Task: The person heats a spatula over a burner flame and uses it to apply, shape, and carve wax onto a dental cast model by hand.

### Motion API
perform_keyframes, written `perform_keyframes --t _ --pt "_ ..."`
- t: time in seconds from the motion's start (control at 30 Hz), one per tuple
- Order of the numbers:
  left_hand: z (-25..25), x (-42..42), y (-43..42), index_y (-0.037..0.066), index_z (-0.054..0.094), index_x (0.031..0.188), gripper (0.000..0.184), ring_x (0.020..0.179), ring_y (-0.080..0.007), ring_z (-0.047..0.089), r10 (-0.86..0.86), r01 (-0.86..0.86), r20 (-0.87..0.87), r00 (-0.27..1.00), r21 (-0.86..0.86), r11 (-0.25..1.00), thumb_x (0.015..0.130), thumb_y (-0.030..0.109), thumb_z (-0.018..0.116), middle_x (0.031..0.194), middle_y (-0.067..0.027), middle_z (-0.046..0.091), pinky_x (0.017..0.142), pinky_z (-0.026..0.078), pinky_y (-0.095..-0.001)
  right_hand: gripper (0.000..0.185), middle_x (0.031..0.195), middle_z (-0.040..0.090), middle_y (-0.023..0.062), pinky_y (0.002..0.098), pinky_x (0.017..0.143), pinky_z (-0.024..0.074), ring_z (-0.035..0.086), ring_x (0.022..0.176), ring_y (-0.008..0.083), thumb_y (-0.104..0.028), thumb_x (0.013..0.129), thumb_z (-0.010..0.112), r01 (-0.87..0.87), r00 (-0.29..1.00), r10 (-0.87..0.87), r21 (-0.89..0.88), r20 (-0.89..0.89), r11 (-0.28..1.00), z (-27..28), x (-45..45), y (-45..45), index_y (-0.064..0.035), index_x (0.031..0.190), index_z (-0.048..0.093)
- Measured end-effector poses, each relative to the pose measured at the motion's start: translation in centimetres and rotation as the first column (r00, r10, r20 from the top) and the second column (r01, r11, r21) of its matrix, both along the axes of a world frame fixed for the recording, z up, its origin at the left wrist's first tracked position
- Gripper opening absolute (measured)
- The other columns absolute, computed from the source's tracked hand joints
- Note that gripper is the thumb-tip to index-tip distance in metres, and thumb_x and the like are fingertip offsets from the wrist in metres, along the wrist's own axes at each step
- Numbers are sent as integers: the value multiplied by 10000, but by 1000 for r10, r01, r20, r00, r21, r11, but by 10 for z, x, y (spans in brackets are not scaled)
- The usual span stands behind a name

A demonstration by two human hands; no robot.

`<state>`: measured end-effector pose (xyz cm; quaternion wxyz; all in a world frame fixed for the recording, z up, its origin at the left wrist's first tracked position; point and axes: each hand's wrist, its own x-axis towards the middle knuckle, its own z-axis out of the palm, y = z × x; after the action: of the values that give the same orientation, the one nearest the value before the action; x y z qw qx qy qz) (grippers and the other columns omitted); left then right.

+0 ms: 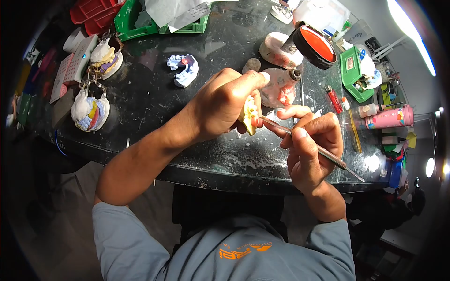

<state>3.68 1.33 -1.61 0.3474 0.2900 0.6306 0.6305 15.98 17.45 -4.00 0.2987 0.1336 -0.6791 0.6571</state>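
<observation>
My left hand is closed around a yellow dental cast, holding it above the front part of the bench. Much of the cast is hidden by the fingers. In a pen-like grip, my right hand has a thin metal wax carver. Its left tip meets the cast's edge, though contact is hard to confirm; the other end points down to the right. Just behind the hands stands a wax-smeared burner with a dark nozzle. A round black tin of red wax is farther back.
A pale blue dental cast lies behind my left forearm. Two mounted models stand at the left. Green bins sit at the back and right. A red lighter and a pink bottle are at right.
</observation>
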Motion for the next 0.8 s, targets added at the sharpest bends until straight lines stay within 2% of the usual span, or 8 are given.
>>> perform_keyframes --t 0.13,0.27,0.4,0.6,0.7,0.73,0.77,0.8 --pt "-1 -3 2 -14 686 672 655 398 -75 491 -20 29 243 970 -34 999 992 465 375 592 -93 656 340 303 -197 92 693 602 83 438 874 527 615 661 165 1 933 579 102 995 -102 -25 0 994 3 0 3 -16 909 492" --pt "-3 -5 5 -47 683 679 677 371 -85 480 43 -48 408 912 2 999 994 464 371 612 -130 666 303 303 -186 94 958 632 172 308 760 570 662 766 164 9 951 584 270 963 -267 -83 39 959 14 -2 5 21 985 497" --pt "-3 -7 5 -64 677 679 680 357 -96 469 -1 -37 478 878 70 997 998 453 372 609 -145 662 288 298 -185 127 968 645 151 325 763 598 687 809 175 -6 953 621 303 952 -295 -125 80 945 15 -5 11 29 1023 520" --pt "-1 -5 5 -58 673 676 674 357 -93 431 3 -44 453 892 81 996 1008 436 358 575 -121 630 313 286 -192 146 975 650 134 263 736 551 666 805 154 31 934 640 261 963 -250 -111 101 959 19 -4 9 18 1041 542" --pt "-3 -4 7 -38 666 660 671 378 -83 430 68 -91 327 942 57 994 1006 447 358 566 -98 618 351 287 -197 192 1026 639 144 280 795 534 650 900 169 56 899 668 197 978 -191 -75 82 978 15 1 10 17 1040 544" --pt "-4 -4 6 -29 665 654 673 384 -79 432 49 -67 278 959 58 996 1003 457 358 568 -92 618 361 291 -199 233 1061 627 159 322 881 506 612 1014 192 76 866 686 165 985 -165 0 48 986 10 1 13 15 1038 542" --pt "-6 -5 5 -20 663 647 675 391 -76 434 29 -44 228 973 59 997 1000 468 358 571 -87 618 370 295 -201 222 1029 619 148 380 951 487 586 1065 221 70 859 683 116 993 -115 -2 35 993 8 2 12 8 1015 538" --pt "-8 -5 4 -10 661 641 676 398 -72 436 9 -20 179 984 58 998 996 479 358 573 -81 619 380 298 -203 212 1003 609 135 398 957 490 587 1054 232 66 860 678 48 999 -47 55 -16 997 7 0 15 3 1002 534"
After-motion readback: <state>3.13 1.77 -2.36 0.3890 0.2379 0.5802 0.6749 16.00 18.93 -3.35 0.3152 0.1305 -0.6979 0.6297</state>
